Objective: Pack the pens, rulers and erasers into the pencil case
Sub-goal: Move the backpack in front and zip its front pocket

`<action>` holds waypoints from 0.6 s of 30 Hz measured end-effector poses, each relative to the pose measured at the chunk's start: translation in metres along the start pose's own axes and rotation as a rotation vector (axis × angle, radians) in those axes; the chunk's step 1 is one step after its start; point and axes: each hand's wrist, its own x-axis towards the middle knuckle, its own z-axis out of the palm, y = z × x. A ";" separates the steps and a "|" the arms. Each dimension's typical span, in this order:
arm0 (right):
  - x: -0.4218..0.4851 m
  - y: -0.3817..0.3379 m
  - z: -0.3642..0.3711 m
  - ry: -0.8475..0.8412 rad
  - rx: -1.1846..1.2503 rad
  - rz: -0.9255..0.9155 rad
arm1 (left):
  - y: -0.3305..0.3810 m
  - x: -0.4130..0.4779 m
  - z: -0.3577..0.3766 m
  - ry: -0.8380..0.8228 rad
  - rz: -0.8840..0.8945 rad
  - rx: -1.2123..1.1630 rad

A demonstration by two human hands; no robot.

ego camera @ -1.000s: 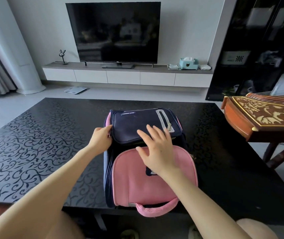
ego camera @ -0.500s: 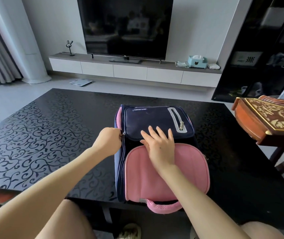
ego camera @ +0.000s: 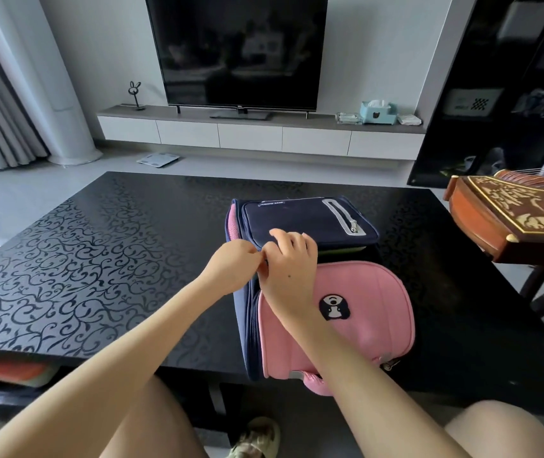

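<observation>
A pink and navy backpack lies flat on the black patterned table, with its pink handle hanging over the near edge. My left hand is at the bag's left side with curled fingers pinching at the zipper line; the pull itself is hidden. My right hand sits right beside it, fingers curled over the seam between the navy pocket and the pink flap. No pens, rulers, erasers or pencil case are in view.
A wooden zither on a stand juts in at the table's right side. Beyond the table are a TV on a low white cabinet and a dark cabinet at the right. My knees and a sandal show below the near edge.
My right hand slid left from the middle of the bag and curled its fingers next to my left hand. The left hand stayed at the zipper line. The camera view shifted left.
</observation>
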 end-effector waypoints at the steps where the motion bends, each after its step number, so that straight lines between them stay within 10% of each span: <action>1: -0.002 0.000 0.001 -0.008 -0.020 -0.008 | -0.004 -0.001 -0.002 0.008 0.053 0.019; 5: -0.011 0.002 -0.002 -0.042 -0.090 0.009 | -0.019 -0.004 -0.008 0.322 0.447 0.363; 7: -0.012 0.002 -0.007 -0.047 -0.065 0.053 | -0.029 0.004 0.001 0.227 0.685 0.581; 18: -0.043 0.073 -0.049 0.046 -0.009 0.193 | -0.038 0.020 0.019 0.163 0.984 0.771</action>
